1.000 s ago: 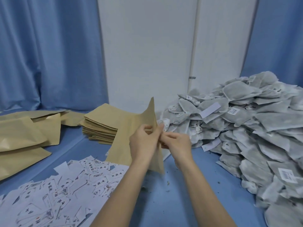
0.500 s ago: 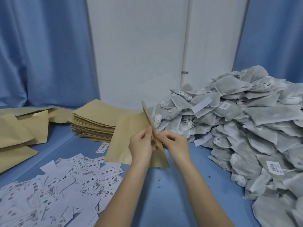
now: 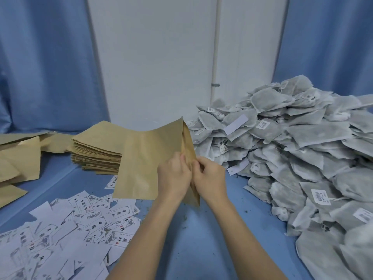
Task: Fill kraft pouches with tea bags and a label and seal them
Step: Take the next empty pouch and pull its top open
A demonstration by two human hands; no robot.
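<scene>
Your left hand (image 3: 174, 175) and right hand (image 3: 210, 178) both pinch the open edge of a kraft pouch (image 3: 149, 160), held upright above the blue bench (image 3: 191, 239), between labels (image 3: 80, 225) and tea bags (image 3: 292, 150)

Bare blue table (image 3: 203, 235) is left open just in front of the held kraft pouch (image 3: 147, 162). To the right of the pouch, passage is blocked by the tall tea bag heap (image 3: 298, 150). Behind it to the left, the stacked pouches (image 3: 96, 150) stand in the way; in front to the left, the surface is covered by scattered labels (image 3: 66, 235). Behind it, only a narrow strip is left before the wall.
</scene>
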